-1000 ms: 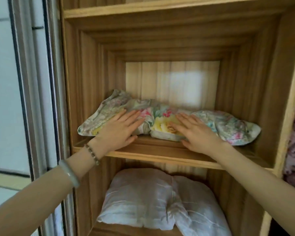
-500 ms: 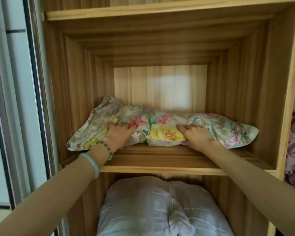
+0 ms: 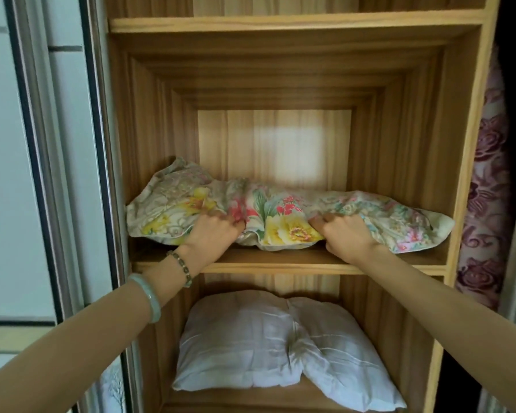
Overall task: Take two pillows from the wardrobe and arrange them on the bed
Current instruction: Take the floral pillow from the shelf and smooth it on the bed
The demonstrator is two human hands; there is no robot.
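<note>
A floral pillow (image 3: 283,214) lies across the middle shelf (image 3: 280,259) of the wooden wardrobe. My left hand (image 3: 212,234) grips its front edge left of centre, fingers curled into the fabric. My right hand (image 3: 344,234) grips the front edge right of centre in the same way. The cloth is bunched between the two hands. A white pillow (image 3: 268,344) lies folded on the shelf below, untouched. The bed is out of view.
The wardrobe's wooden side walls (image 3: 399,162) close in the shelf on both sides, with another shelf board (image 3: 295,23) above. A sliding door frame (image 3: 102,174) stands at the left. A purple flowered curtain (image 3: 486,189) hangs at the right.
Both hands went from lying flat on the floral pillow to curling into its front edge and gripping it. The fabric has bunched up between them.
</note>
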